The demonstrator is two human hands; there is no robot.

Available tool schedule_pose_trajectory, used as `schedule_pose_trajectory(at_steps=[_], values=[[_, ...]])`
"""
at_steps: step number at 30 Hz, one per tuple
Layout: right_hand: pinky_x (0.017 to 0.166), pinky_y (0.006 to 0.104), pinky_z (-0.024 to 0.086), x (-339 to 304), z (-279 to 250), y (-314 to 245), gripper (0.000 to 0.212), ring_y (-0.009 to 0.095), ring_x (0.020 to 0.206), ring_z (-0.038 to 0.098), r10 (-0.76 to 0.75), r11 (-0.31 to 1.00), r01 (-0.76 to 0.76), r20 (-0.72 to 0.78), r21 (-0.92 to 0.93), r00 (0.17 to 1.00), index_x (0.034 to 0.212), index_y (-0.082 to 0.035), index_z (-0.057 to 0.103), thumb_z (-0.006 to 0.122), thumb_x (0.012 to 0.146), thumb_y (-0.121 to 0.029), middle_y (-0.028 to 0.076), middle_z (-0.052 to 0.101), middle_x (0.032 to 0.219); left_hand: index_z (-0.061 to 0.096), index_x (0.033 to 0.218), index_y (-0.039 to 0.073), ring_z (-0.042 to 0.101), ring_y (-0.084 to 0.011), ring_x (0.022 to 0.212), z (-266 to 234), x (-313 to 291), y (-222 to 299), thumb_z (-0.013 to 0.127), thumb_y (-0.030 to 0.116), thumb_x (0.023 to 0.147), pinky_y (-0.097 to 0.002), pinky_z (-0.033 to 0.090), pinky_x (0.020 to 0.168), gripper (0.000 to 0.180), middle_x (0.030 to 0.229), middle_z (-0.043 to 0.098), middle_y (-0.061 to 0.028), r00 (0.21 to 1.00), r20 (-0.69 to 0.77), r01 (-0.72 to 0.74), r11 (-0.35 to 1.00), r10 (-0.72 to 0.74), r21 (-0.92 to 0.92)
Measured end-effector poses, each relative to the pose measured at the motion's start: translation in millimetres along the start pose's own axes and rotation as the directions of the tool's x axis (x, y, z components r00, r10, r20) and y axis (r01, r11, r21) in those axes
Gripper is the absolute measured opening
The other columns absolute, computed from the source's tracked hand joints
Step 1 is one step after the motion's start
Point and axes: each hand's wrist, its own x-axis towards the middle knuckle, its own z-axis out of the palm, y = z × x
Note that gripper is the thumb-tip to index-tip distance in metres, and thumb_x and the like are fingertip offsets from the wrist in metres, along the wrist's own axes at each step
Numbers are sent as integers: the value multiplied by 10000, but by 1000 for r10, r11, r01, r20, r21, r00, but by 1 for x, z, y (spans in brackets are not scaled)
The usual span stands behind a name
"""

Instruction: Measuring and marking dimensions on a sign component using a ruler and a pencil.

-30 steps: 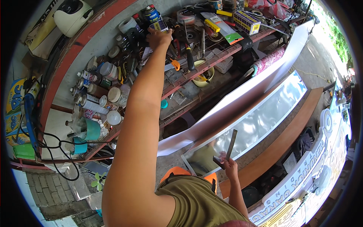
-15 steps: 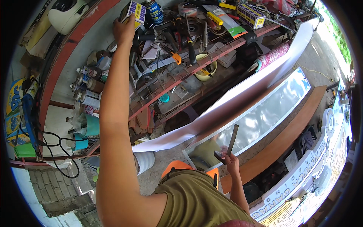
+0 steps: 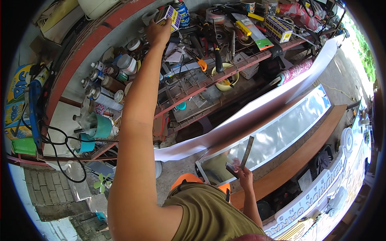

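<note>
My left hand (image 3: 158, 33) reaches far out to the top shelf, its fingers wrapped round a small purple, white and yellow carton (image 3: 172, 18). Just right of that carton stands a blue spray can (image 3: 181, 13). Low at my right side, my right hand (image 3: 245, 178) is closed on a flat dark metal strip (image 3: 248, 150) pointing up and away. A shorter dark piece (image 3: 231, 170) juts out to the left from the same grip; whether it joins the strip I cannot tell. Below the strip, a long silvery framed panel (image 3: 273, 134) lies on the ground.
A red metal rack (image 3: 201, 86) holds pliers, tapes, a second purple carton (image 3: 278, 29) and a yellow bowl (image 3: 226, 80). Paint cans and bottles (image 3: 106, 96) crowd its left. A bent white sheet (image 3: 245, 108) leans along its front. A brown board (image 3: 289, 160) lies right of the panel.
My left hand has shifted a little to the right with the carton, nearer the blue spray can. The whole view has turned slightly. My right hand keeps its hold on the metal strip.
</note>
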Motion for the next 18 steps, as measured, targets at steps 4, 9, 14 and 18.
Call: schedule_pose_trajectory(at_steps=[4, 9, 14, 18], values=[[853, 295, 539, -14, 1, -22, 218, 153, 1014, 654, 89, 992, -92, -38, -86, 995, 1071, 39, 653, 469, 954, 58, 97, 676, 1311, 576, 1334, -26, 624, -413, 1182, 13, -4, -5, 732, 568, 802, -480, 517, 995, 813, 1274, 635, -271, 999, -35, 3, 1000, -2, 24], [867, 298, 537, -21, -3, -10, 225, 156, 1028, 655, 72, 995, -75, -56, -59, 996, 1066, 43, 654, 463, 950, 64, 105, 679, 1308, 540, 1379, -3, 624, -414, 1166, 24, -17, 6, 752, 537, 795, -471, 517, 997, 823, 1260, 621, -260, 999, 32, 35, 999, -36, 33], [868, 304, 543, -19, -6, 0, 221, 161, 1032, 663, 65, 998, -65, -67, -4, 996, 1072, 45, 665, 474, 961, 57, 109, 681, 1289, 515, 1414, 4, 610, -401, 1192, 40, -30, 13, 771, 536, 778, -484, 528, 985, 867, 1278, 595, -262, 999, -5, 33, 997, -33, 66], [844, 293, 542, -15, -8, 4, 222, 146, 990, 670, 68, 998, -69, -62, -14, 996, 1099, 40, 675, 492, 973, 32, 96, 705, 1214, 515, 1423, 20, 611, -380, 1182, 54, -41, 17, 778, 532, 783, -467, 537, 977, 860, 1281, 586, -227, 999, -1, 47, 990, -47, 131]])
